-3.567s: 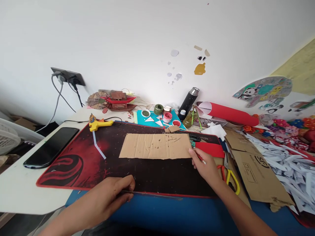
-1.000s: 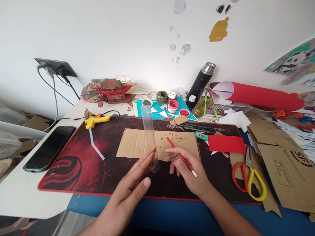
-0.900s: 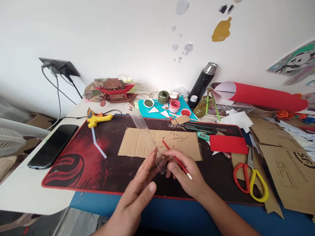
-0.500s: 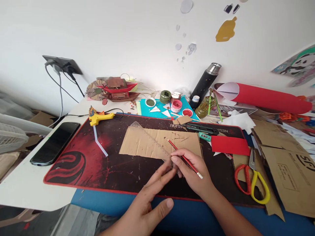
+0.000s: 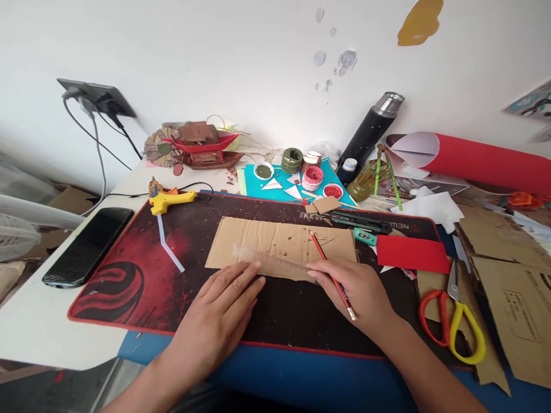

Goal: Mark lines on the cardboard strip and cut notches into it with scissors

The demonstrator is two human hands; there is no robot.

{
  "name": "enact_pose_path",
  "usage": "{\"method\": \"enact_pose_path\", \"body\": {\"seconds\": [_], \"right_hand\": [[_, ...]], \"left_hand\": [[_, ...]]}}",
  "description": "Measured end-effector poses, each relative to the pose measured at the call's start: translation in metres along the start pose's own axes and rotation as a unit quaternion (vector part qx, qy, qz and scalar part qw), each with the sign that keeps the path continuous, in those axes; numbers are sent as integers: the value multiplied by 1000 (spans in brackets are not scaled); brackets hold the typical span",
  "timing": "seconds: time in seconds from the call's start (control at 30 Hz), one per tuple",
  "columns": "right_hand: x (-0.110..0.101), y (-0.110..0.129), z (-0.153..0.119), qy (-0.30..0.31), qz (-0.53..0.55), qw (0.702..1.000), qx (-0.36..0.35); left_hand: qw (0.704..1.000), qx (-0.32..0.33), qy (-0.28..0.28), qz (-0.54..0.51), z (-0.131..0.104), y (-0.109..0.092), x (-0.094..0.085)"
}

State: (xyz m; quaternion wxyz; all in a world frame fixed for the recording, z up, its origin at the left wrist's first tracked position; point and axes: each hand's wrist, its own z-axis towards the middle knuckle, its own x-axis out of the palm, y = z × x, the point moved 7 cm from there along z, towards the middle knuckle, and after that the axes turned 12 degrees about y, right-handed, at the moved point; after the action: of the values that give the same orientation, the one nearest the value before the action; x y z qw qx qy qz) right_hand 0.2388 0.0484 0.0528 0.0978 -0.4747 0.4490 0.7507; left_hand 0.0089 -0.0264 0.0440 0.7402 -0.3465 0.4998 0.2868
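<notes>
R hand [image 5: 359, 287] round pencil [image 5: 319, 248], L hand [image 5: 219, 315] (grip unclear) at ruler [image 5: 279, 261] over cardbd [image 5: 284, 236].

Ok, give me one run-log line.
left hand: at near edge of transparent ruler | right hand: gripping red pencil at ruler's right end | ruler: over corrugated cardboard | scissors: right of cardboard
</notes>
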Motion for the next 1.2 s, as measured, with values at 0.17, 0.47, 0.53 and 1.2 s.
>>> {"method": "enact_pose_path", "body": {"seconds": [0.17,0.47,0.53,1.2], "right_hand": [[5,-7,3,10,-67,998,-5],[3,-8,-1,-12,-63,998,-15],[4,-7,-1,2,-80,997,-14],[13,-15,1,6,-105,994,17]], "left_hand": [[997,-15,47,65,3,5,18],[995,-30,63,67,3,6,22],[996,-33,56,62,3,6,20],[989,-105,77,64,7,11,23]]}}
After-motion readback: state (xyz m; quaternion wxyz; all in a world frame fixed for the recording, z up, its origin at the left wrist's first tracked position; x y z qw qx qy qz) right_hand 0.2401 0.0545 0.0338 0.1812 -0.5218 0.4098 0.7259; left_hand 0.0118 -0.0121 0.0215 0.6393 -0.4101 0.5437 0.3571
